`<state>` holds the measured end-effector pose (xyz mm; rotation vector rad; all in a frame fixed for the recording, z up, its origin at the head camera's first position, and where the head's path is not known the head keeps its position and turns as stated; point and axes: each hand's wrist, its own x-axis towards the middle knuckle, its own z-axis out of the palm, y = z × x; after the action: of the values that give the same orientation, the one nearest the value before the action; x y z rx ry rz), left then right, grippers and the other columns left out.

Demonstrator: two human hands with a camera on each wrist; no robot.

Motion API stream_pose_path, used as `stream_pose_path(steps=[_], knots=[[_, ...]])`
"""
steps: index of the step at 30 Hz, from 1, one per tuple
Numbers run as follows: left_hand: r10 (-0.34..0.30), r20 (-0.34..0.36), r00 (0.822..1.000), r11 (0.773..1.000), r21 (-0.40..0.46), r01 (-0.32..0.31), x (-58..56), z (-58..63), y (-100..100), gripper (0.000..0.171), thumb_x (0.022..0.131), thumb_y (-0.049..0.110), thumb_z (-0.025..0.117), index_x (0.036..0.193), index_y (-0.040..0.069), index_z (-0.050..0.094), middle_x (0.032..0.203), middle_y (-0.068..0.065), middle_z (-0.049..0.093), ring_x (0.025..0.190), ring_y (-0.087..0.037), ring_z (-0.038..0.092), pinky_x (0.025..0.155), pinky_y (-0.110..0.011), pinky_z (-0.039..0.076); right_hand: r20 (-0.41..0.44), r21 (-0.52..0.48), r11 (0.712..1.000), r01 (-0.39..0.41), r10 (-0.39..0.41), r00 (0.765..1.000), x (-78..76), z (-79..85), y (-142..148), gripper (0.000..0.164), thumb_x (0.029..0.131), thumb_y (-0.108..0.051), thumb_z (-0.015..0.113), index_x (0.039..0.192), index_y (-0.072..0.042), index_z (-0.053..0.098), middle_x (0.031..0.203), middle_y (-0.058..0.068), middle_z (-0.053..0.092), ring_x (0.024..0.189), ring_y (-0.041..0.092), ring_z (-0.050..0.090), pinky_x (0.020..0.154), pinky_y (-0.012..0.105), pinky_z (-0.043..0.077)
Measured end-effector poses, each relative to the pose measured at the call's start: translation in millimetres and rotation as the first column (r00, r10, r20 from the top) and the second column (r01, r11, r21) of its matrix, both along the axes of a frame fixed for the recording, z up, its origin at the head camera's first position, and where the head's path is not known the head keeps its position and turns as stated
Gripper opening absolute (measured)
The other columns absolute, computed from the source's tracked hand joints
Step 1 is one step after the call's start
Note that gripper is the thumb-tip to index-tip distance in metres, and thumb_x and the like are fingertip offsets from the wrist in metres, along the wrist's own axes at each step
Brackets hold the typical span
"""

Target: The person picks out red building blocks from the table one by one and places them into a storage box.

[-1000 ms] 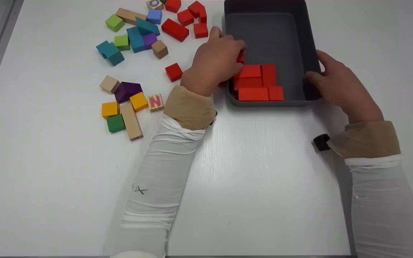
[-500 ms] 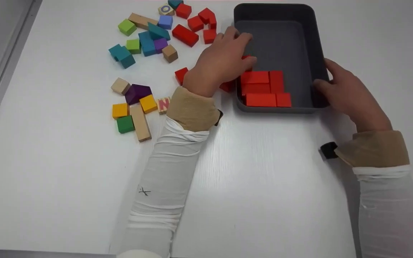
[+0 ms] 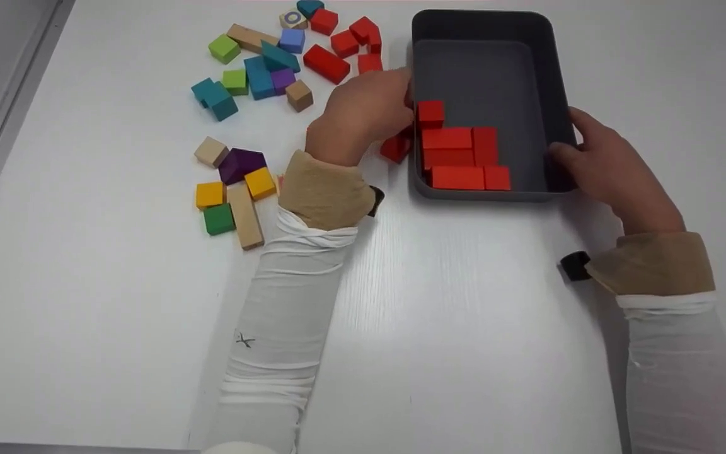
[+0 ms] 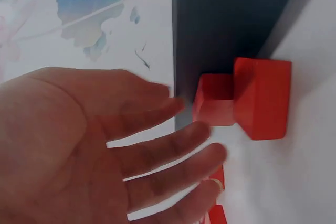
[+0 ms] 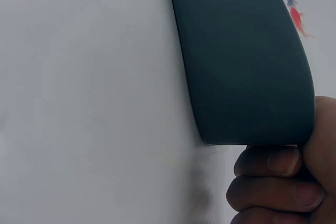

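A dark grey tray (image 3: 486,196) lies on the white table. Several red blocks (image 3: 448,137) fill its near left corner, and a red cube (image 3: 430,114) sits just beyond them against the left wall. My right hand (image 3: 615,161) grips the tray's right wall, thumb over the rim and fingers outside. Just outside the left wall, my left hand (image 3: 363,107) holds nothing. In the left wrist view its fingers (image 4: 170,179) are loosely extended, with the fingertips close to a red block (image 4: 262,98) that stands by the tray's outer wall beside another red piece (image 4: 215,98).
Beyond my left hand lie more red blocks, among them a long one (image 3: 326,64). Farther left is a mix of teal (image 3: 259,77), light green (image 3: 224,48), purple and wooden blocks. Yellow (image 3: 210,195), green (image 3: 218,219) and plain wood pieces (image 3: 246,217) form a nearer cluster.
My left hand has let go of the red cube inside the tray and drawn back left over the wall. My right hand keeps its grip. The head view has shifted slightly.
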<state>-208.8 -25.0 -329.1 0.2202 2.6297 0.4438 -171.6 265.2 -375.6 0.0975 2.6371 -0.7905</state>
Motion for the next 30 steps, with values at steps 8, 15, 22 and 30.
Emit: stream_pose_path(steps=[8,15,22,30], knots=[[-0.035,0.026,0.999,0.999,-0.015,0.035,2.4,2.4,-2.3,0.047,0.094,0.025,0.058,0.140,0.021,0.045,0.126,0.001,0.058,0.107,-0.016,0.052,0.093,-0.031,0.047,-0.002,0.000,1.000,-0.005,0.005,1.000,0.1,0.5,-0.7,0.063,0.099,-0.042,0.032,0.155,-0.027,0.006,0.155,0.020,0.027,0.128,0.038,0.036,0.108,0.061,0.026],[-0.073,0.096,0.993,0.996,-0.052,0.078,3.8,4.3,-1.9,0.074,0.086,0.027,0.069,0.147,0.021,0.028,0.139,-0.002,0.048,0.119,-0.019,0.047,0.098,-0.039,0.045,0.004,0.008,1.000,-0.007,0.007,1.000,0.7,2.0,-0.8,0.064,0.099,-0.043,0.032,0.155,-0.028,0.005,0.153,0.020,0.029,0.128,0.038,0.038,0.106,0.061,0.027],[-0.061,0.166,0.984,0.995,-0.062,0.072,4.7,6.3,-0.8,0.084,0.084,0.027,0.072,0.149,0.024,0.019,0.144,-0.002,0.043,0.123,-0.020,0.043,0.101,-0.043,0.043,0.007,0.008,1.000,-0.001,0.000,1.000,0.8,2.1,-0.4,0.063,0.099,-0.042,0.032,0.155,-0.028,0.006,0.152,0.021,0.031,0.126,0.038,0.039,0.106,0.060,0.028],[-0.034,0.215,0.976,0.992,-0.111,0.060,4.5,7.1,-0.2,0.070,0.083,0.034,0.072,0.144,0.022,0.039,0.126,-0.002,0.053,0.110,-0.020,0.050,0.093,-0.039,0.043,0.007,0.001,1.000,0.005,-0.005,1.000,1.5,1.6,-1.2,0.064,0.099,-0.043,0.031,0.155,-0.027,0.005,0.154,0.019,0.029,0.127,0.038,0.038,0.108,0.060,0.026]])
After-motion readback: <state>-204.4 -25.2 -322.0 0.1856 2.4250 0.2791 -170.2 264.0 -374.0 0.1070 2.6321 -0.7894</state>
